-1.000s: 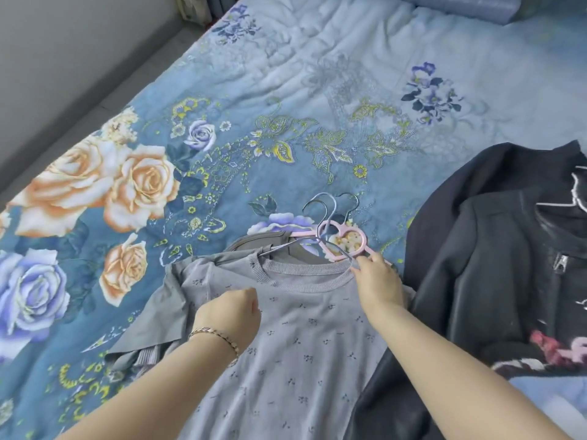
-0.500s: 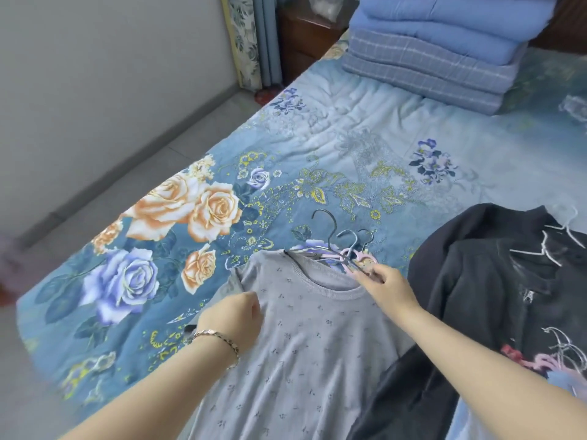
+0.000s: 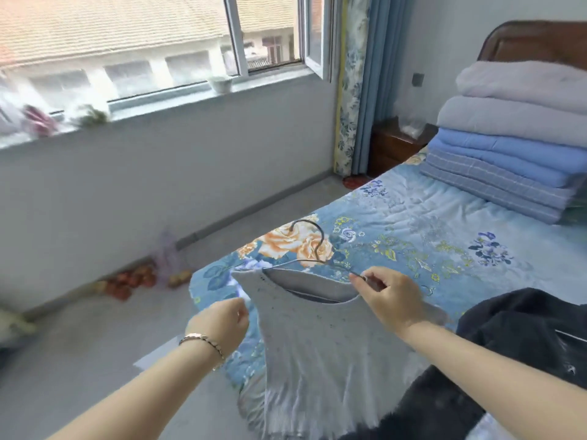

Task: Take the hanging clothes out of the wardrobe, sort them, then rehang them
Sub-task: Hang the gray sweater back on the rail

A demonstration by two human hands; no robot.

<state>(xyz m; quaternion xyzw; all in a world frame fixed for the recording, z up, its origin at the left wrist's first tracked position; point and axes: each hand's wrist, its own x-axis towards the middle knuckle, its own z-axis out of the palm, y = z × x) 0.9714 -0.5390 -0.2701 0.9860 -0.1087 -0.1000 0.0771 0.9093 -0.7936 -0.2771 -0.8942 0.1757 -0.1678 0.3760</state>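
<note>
bed (image 3: 413, 223) corner: right hand (image 3: 392, 300) pinches wire hanger (image 3: 321, 241), soundest hold for limp, light shirt (image 3: 317, 338); grip of left hand (image 3: 222, 319) unclear.

Bright, even daylight came in through the window (image 3: 152, 46) at upper left; the roofs outside were washed out, near overexposed. Shadows were soft and faint. Heavy motion blur ran along the left edge: clutter on the sill (image 3: 190, 93) and fruit (image 3: 130, 281) on the floor (image 3: 95, 360) were smeared. The hem of the grey top (image 3: 317, 328) was streaked too. Sharpest at centre, around the hanger (image 3: 321, 236) and right hand (image 3: 390, 300). Wide-angle bend showed in the window frame and at the bed (image 3: 444, 236) edges.
</note>
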